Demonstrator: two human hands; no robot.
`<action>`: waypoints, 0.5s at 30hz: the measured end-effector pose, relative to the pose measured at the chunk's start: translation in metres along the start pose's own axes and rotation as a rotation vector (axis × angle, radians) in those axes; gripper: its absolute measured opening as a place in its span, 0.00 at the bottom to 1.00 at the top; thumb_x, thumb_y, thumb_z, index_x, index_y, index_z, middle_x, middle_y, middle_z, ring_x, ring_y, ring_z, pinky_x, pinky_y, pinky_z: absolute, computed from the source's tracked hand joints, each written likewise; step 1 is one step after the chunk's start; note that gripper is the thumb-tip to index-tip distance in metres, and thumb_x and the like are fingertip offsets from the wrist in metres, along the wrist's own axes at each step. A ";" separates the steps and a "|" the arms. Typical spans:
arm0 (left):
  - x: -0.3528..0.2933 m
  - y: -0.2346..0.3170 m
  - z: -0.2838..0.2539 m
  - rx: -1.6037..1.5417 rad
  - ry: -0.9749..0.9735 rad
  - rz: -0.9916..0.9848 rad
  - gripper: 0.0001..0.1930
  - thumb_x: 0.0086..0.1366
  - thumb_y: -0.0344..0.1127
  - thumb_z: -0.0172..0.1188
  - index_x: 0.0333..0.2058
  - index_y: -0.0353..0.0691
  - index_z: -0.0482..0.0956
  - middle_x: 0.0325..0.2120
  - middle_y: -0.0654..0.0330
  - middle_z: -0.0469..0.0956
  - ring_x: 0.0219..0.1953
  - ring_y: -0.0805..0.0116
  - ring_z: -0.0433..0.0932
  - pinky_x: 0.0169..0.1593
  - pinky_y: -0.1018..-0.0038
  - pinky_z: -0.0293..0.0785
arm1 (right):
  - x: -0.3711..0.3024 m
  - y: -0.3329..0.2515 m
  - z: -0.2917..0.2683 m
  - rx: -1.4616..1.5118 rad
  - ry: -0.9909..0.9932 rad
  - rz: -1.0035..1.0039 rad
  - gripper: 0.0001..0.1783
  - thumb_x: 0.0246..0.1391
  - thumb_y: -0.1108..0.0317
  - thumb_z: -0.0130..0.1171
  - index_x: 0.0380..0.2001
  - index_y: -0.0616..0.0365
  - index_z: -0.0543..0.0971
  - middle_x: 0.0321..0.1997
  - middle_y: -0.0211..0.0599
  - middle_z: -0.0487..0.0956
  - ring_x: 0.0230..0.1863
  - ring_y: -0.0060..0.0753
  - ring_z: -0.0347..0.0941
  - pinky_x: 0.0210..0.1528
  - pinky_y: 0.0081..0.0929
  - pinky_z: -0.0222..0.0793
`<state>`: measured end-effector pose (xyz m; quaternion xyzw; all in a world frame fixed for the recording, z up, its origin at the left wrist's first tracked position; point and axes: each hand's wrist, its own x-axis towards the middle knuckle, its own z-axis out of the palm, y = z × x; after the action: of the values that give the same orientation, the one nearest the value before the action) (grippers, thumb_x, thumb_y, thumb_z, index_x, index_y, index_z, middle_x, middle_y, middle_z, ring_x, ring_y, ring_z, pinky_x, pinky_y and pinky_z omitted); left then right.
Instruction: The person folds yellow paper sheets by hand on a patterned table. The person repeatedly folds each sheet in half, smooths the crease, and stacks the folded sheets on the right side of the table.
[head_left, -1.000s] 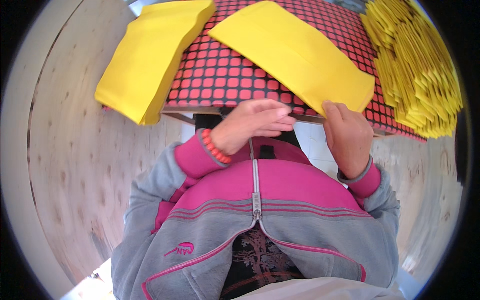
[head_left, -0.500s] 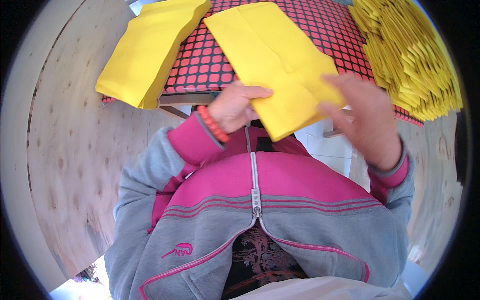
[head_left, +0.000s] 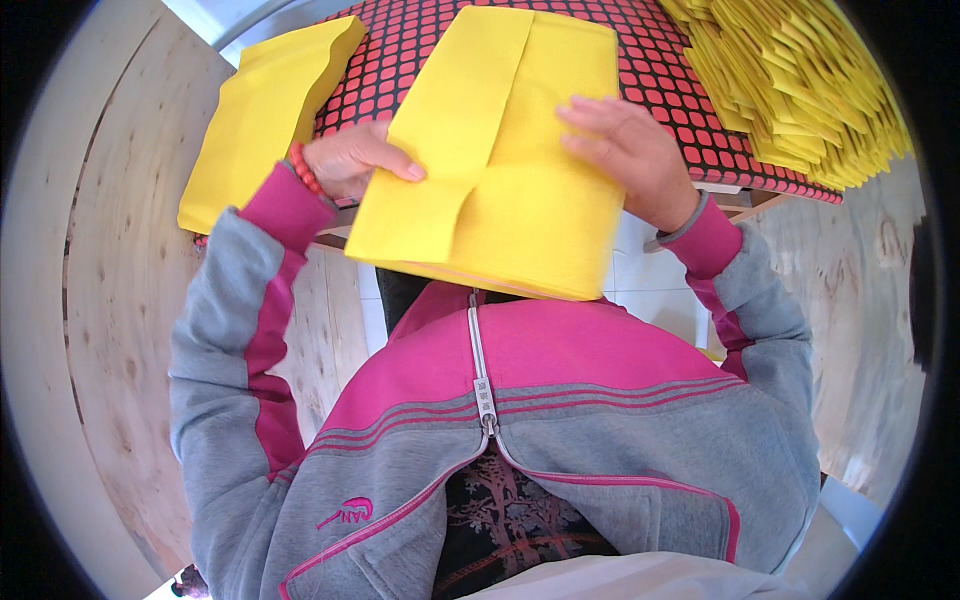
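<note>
A flat yellow folded piece [head_left: 545, 190], like soft cloth or felt, is held up in front of my jacket over the table's near edge. A lengthwise flap edge runs along its upper face. My left hand [head_left: 350, 160], with a red bead bracelet at the wrist, pinches its left side, thumb on top and the other fingers hidden beneath. My right hand [head_left: 635, 160] lies over the right side with its fingers stretched out, slightly blurred; whether they press on the surface is hard to tell.
A red-and-black checked cloth [head_left: 690, 90] covers the table. To the left lies a yellow stack [head_left: 255, 120] with a wavy side. A large heap of folded yellow pieces [head_left: 800, 90] fills the right far corner. Pale wooden boards [head_left: 150, 250] stand at the left.
The folded piece has turned to show the lengthwise flap and looks wider. My left hand has moved left with it. The right hand has shifted left and up, onto its right side.
</note>
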<state>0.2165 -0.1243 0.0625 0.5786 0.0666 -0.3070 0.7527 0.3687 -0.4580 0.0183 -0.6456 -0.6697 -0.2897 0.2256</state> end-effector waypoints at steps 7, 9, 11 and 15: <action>0.047 0.079 -0.074 0.712 0.091 -0.127 0.31 0.62 0.35 0.70 0.62 0.31 0.73 0.53 0.58 0.82 0.51 0.70 0.82 0.58 0.70 0.76 | 0.033 -0.042 0.047 0.030 0.013 -0.039 0.11 0.50 0.69 0.58 0.38 0.57 0.78 0.49 0.38 0.82 0.52 0.40 0.81 0.55 0.36 0.77; 0.067 0.099 -0.080 1.074 0.231 -0.111 0.25 0.60 0.38 0.71 0.55 0.35 0.80 0.46 0.55 0.85 0.45 0.69 0.84 0.52 0.70 0.79 | 0.049 -0.057 0.061 0.061 -0.045 0.077 0.10 0.49 0.69 0.58 0.37 0.57 0.77 0.47 0.40 0.81 0.48 0.40 0.81 0.53 0.36 0.78; 0.080 0.106 -0.077 1.450 0.366 -0.064 0.25 0.63 0.37 0.69 0.57 0.33 0.78 0.49 0.53 0.84 0.48 0.64 0.83 0.55 0.68 0.77 | 0.061 -0.066 0.069 0.050 -0.039 0.145 0.10 0.49 0.69 0.58 0.36 0.57 0.76 0.46 0.40 0.81 0.46 0.40 0.81 0.51 0.35 0.78; 0.070 0.076 -0.046 1.787 0.601 0.342 0.25 0.65 0.39 0.67 0.57 0.31 0.77 0.53 0.48 0.81 0.55 0.54 0.81 0.60 0.64 0.74 | 0.070 -0.069 0.076 0.039 -0.051 0.236 0.10 0.48 0.70 0.59 0.36 0.57 0.76 0.43 0.38 0.81 0.44 0.39 0.81 0.46 0.33 0.78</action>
<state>0.3256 -0.0987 0.0787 0.9955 -0.0873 0.0309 0.0193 0.3005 -0.3554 0.0034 -0.7225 -0.6001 -0.2315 0.2536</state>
